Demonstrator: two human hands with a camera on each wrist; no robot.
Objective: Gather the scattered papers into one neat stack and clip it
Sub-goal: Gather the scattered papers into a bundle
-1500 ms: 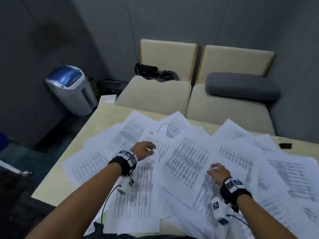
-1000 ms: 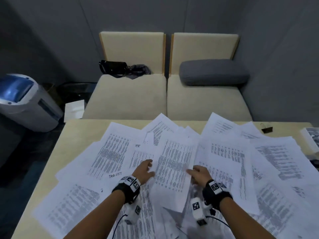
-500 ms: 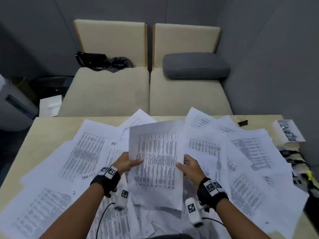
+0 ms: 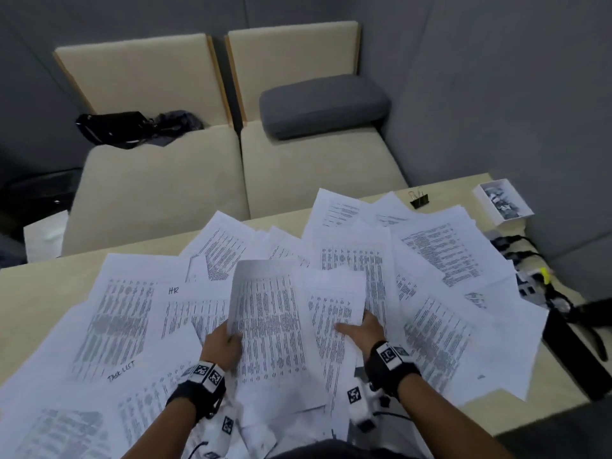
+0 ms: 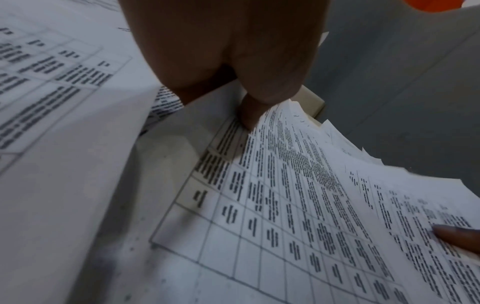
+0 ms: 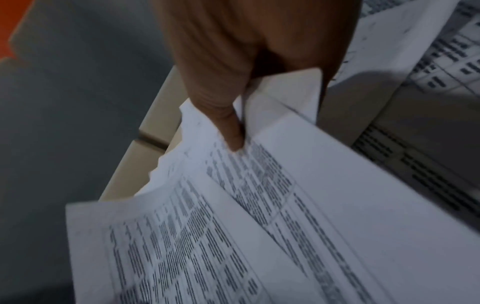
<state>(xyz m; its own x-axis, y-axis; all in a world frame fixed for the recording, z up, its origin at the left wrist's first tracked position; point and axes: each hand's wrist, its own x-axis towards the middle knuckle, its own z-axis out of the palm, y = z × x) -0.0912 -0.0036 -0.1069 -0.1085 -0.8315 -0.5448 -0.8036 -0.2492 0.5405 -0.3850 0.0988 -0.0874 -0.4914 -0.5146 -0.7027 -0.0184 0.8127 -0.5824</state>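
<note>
Several white printed sheets (image 4: 440, 256) lie fanned across the beige table (image 4: 39, 293). My left hand (image 4: 231, 337) pinches the left edge of one lifted sheet (image 4: 268, 326), raised a little above the pile. In the left wrist view its thumb (image 5: 259, 107) lies on that sheet's edge (image 5: 285, 205). My right hand (image 4: 357, 326) pinches the neighbouring sheet (image 4: 334, 303) just to the right. In the right wrist view its thumb (image 6: 233, 133) presses on top of that paper (image 6: 324, 205). A black binder clip (image 4: 419, 198) stands at the table's far edge, clear of both hands.
A small white box (image 4: 503, 202) sits at the far right corner. Black cables and a dark device (image 4: 563, 313) crowd the right edge. Behind the table are two beige seats (image 4: 159, 183), a grey cushion (image 4: 323, 104) and a black bag (image 4: 112, 129).
Both hands lifted one sheet from the pile. The right hand has since let go of it and taken the sheet beside it, while the left keeps the first one.
</note>
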